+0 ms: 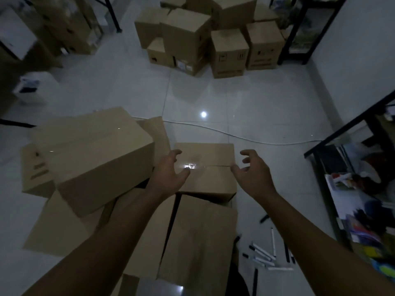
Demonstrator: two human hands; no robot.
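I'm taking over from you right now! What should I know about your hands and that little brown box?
Left hand: open, fingers spread, at the left edge of the small brown cardboard box. It grips nothing, and I cannot tell if it touches.
Right hand: open, at the box's right edge.
Box: flaps closed, right of a bigger brown cardboard box.
Done: hands in place.
Left: probably grip both sides and lift.

No text is legible: the small box (205, 154) shows only glare, and printed marks on the stacked boxes (229, 58) at the far edge of the floor (267, 99) are blurred.
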